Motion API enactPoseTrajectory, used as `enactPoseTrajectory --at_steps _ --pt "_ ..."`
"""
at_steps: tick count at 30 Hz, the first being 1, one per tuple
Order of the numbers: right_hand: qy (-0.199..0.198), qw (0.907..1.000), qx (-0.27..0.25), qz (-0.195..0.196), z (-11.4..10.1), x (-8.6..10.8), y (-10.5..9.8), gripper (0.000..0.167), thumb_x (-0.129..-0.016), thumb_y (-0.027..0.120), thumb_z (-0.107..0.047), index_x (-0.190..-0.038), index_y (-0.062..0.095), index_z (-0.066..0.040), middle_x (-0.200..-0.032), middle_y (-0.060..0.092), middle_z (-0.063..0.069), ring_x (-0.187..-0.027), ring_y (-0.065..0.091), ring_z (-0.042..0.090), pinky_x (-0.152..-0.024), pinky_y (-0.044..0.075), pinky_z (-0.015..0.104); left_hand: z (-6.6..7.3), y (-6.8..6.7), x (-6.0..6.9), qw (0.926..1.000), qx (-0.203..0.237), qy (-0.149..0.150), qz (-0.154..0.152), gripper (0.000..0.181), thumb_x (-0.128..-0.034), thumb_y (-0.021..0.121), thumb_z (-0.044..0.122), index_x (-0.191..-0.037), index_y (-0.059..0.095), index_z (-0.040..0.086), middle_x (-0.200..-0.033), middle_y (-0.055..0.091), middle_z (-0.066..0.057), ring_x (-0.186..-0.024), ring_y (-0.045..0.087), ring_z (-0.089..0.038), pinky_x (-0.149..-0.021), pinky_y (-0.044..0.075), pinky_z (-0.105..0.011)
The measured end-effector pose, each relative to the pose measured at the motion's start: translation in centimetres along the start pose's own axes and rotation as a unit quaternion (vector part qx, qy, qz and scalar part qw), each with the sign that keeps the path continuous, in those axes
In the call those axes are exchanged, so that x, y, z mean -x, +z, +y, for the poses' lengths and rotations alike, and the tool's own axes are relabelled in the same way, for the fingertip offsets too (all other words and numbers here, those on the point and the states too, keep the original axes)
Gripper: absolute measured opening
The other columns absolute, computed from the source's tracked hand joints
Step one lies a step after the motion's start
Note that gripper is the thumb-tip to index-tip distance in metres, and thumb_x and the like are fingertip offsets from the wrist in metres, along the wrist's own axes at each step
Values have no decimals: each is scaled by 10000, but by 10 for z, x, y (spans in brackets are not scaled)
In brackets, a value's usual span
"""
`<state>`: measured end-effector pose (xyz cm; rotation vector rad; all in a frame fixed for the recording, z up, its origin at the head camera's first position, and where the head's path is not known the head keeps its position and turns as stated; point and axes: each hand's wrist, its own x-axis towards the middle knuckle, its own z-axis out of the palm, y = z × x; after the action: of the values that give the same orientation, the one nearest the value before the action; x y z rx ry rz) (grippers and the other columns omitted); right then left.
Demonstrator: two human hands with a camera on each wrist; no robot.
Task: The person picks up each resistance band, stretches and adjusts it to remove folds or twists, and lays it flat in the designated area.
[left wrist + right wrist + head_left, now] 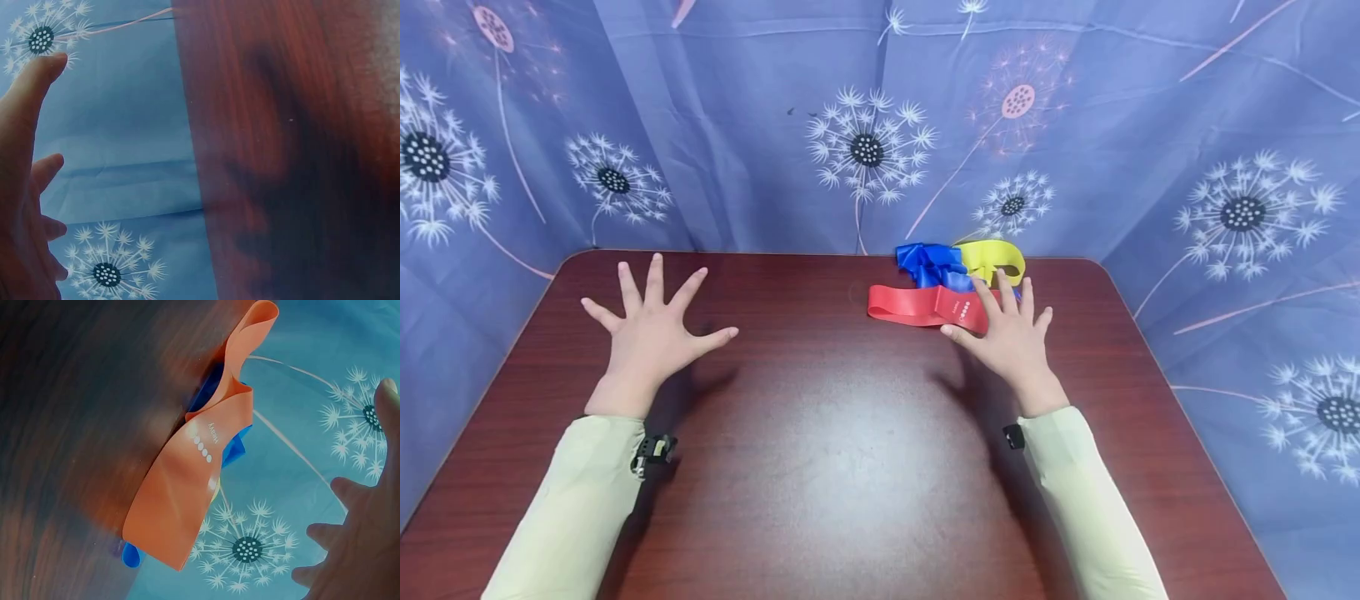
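1. Nearest the camera: pale sleeves (561, 508), smooth and close-fitting, over the desk's (820, 400) near half; small dark wrist devices (655, 450) at the cuffs.
2. Left hand (651, 333): fingers spread wide, holding nothing, raised toward the far left corner.
3. Right hand (1011, 337): fingers also splayed, nothing gripped. Overlaps the bands in the head view, but the right wrist view shows fingers apart from them.
4. Bands: by the far edge, right of its middle. Red band (902, 304) in front, blue band (928, 262) behind, yellow band (977, 252) back right.
5. Risk: a forward push could slide the pile to the far edge, against the curtain (737, 167). Gap there? Can't tell.
6. Risk: lifting red could drag blue along, since they overlap and may be tangled.
7. Risk: thin, slick-looking strips could slip from a loose pinch or spring out of shape; a loop could snag a wrist device.
8. Materials: bands look rubbery. Red a flat, wide loop, white dots plus "Heavy"; blue shiny, crumpled; yellow a rounder loop. Desk reddish-brown wood grain, glossy, glare mid-top. Curtain soft, creased, dandelion prints (867, 150).
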<state>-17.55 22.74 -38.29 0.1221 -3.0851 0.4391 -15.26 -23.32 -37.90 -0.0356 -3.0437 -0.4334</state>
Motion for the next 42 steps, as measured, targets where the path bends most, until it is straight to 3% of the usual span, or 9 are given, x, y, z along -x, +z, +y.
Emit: enactPoseTrajectory --at_steps 8,15,26,36,42 --pt "-30 10000 -78 17 -2 -1 2 931 -896 557 -713 -1640 227 -262 -1728 104 180 -1581 -43 512 -1122 40 861 0 6 2 10000 17 31 -18 980 -827 632 736 -1621 257 298 -1699 20 -287 -1526 -151 -603 -972 -128 -929" --pt "-24 9999 -151 70 -4 0 6 918 -895 595 -657 -1635 250 -239 -1724 112 183 -1574 1 520 -1124 65 858 1 10 2 10000 24 63 -54 973 -834 626 734 -1619 267 285 -1701 18 -284 -1527 -148 -602 -977 -113 -932" --pt "-36 9996 -258 61 -10 6 16 910 -894 607 -637 -1625 279 -207 -1718 153 177 -1567 62 534 -1137 113 840 6 21 6 9999 120 115 15 943 -835 640 710 -1598 316 260 -1701 80 -264 -1533 -33 -617 -981 -65 -941" --pt "-147 9995 -272 74 -10 14 25 884 -891 624 -626 -1601 342 -180 -1691 247 179 -1570 124 495 -1154 153 813 16 32 10 9995 244 205 -32 917 -828 688 650 -1573 366 225 -1696 122 -249 -1533 87 -589 -1009 99 -931" --pt "-226 9988 -405 145 -8 17 29 867 -891 643 -595 -1586 371 -155 -1675 290 183 -1547 204 494 -1151 206 797 23 40 12 9990 196 388 53 875 -839 687 620 -1558 396 216 -1683 188 -233 -1524 174 -544 -1042 228 -857"
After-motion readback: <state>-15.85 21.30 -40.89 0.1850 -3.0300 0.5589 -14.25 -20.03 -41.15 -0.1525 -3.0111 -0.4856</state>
